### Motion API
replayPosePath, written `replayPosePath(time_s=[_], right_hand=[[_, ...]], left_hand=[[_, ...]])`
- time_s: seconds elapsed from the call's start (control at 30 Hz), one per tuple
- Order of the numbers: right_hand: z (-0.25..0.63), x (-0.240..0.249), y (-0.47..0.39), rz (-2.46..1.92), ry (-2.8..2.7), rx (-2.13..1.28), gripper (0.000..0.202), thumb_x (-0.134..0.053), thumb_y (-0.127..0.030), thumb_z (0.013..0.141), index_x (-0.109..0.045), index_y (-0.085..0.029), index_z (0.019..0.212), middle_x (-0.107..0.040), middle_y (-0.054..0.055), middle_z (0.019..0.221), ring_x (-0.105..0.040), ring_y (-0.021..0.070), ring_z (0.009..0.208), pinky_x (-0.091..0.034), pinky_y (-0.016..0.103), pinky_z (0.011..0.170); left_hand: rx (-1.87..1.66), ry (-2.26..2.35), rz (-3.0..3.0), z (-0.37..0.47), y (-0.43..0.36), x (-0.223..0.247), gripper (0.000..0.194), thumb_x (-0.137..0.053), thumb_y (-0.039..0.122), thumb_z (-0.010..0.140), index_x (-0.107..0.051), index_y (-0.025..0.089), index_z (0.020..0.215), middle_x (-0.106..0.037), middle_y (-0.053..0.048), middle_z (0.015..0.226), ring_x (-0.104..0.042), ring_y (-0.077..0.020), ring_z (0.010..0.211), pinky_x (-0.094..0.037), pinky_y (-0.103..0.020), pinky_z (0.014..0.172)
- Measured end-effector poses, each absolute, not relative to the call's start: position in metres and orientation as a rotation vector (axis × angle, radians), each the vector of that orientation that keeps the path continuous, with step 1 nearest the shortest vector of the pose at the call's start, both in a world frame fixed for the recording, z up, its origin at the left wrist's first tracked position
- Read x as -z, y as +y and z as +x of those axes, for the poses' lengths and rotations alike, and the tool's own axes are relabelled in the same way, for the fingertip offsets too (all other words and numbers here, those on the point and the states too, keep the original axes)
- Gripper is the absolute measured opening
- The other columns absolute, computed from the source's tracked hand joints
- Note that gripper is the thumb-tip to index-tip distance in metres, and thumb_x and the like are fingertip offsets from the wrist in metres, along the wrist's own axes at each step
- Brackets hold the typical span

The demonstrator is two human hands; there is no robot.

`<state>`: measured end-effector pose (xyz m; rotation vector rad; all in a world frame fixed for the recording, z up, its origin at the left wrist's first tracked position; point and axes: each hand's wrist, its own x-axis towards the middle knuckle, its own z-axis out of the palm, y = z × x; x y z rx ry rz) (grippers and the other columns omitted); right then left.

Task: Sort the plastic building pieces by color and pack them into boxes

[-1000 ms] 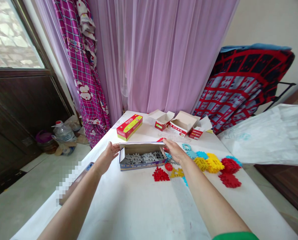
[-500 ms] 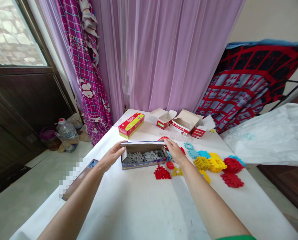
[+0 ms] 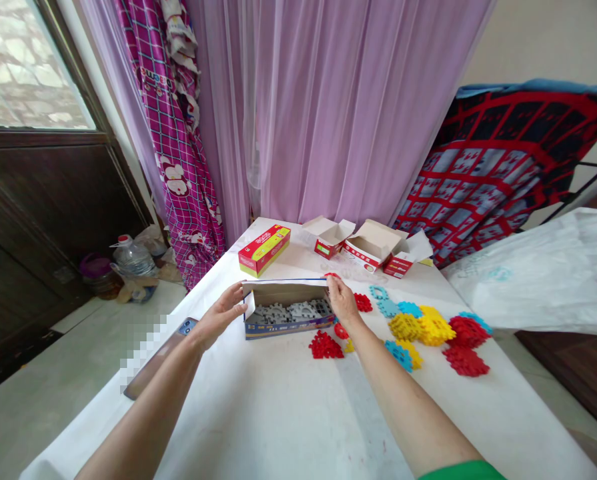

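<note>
A long dark-blue box (image 3: 288, 328) stands on the white table with its lid flap raised at the back. Inside lie several grey toothed pieces (image 3: 303, 310). My left hand (image 3: 224, 310) holds the box's left end, its fingers at the flap's corner. At the right end, my right hand (image 3: 341, 303) grips the corner of the flap. Red toothed pieces (image 3: 325, 345) lie just right of the box's front.
Yellow pieces (image 3: 434, 325), blue pieces (image 3: 399, 355) and dark red pieces (image 3: 465, 360) are piled on the right. A red-yellow box (image 3: 264, 251) and open red boxes (image 3: 373, 243) stand at the back. A phone (image 3: 153, 363) lies by the left edge.
The raised flap is tilted back slightly, showing more of the inside. My right hand has shifted slightly left, and a blue piece beside my right forearm has come into view.
</note>
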<state>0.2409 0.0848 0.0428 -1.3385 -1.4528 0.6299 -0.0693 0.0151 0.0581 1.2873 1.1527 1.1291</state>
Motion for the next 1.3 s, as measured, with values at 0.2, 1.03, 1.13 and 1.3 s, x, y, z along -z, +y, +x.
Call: replayPosePath(time_s=[0.2, 1.03, 1.13, 1.3], right_hand=[[0.254, -0.042, 0.081, -1.283, -1.617, -0.637, 0.061, -0.037, -0.073, 0.085, -0.069, -0.021, 0.092, -0.072, 0.007, 0.082, -0.066, 0.0263, 0.089, -0.051, 0.035, 0.079], [0.265, -0.047, 0.073, -1.242, -1.746, -0.952, 0.042, -0.053, -0.053, 0.085, -0.074, -0.024, 0.106, -0.073, 0.006, 0.114, -0.063, 0.0261, 0.114, -0.047, 0.043, 0.102], [0.268, -0.048, 0.071, -1.244, -1.815, -0.936, 0.049, -0.054, -0.060, 0.085, -0.073, -0.023, 0.111, -0.072, 0.008, 0.116, -0.064, 0.0265, 0.111, -0.048, 0.043, 0.100], [0.273, -0.046, 0.071, -1.177, -1.997, -0.888, 0.068, -0.053, -0.073, 0.081, -0.067, -0.022, 0.125, -0.067, 0.011, 0.127, -0.062, 0.0283, 0.116, -0.048, 0.045, 0.100]], left_hand=[[-1.175, 1.219, 1.303, -0.078, 0.016, -0.078, 0.079, -0.074, 0.059, 0.070, -0.049, 0.030, 0.139, -0.052, -0.010, 0.146, -0.041, -0.0312, 0.140, -0.035, -0.048, 0.114], [-0.837, 1.412, 2.210, -0.049, 0.020, -0.065, 0.058, -0.044, 0.064, 0.087, -0.068, 0.025, 0.121, -0.060, -0.009, 0.137, -0.050, -0.0304, 0.130, -0.034, -0.048, 0.115], [-0.706, 1.484, 2.348, -0.052, 0.022, -0.066, 0.058, -0.038, 0.060, 0.091, -0.063, 0.024, 0.128, -0.059, -0.011, 0.137, -0.053, -0.0301, 0.127, -0.038, -0.047, 0.111], [-0.594, 1.463, 2.394, -0.055, 0.035, -0.081, 0.055, -0.037, 0.062, 0.091, -0.067, 0.029, 0.123, -0.068, -0.006, 0.125, -0.063, -0.0264, 0.114, -0.047, -0.038, 0.102]])
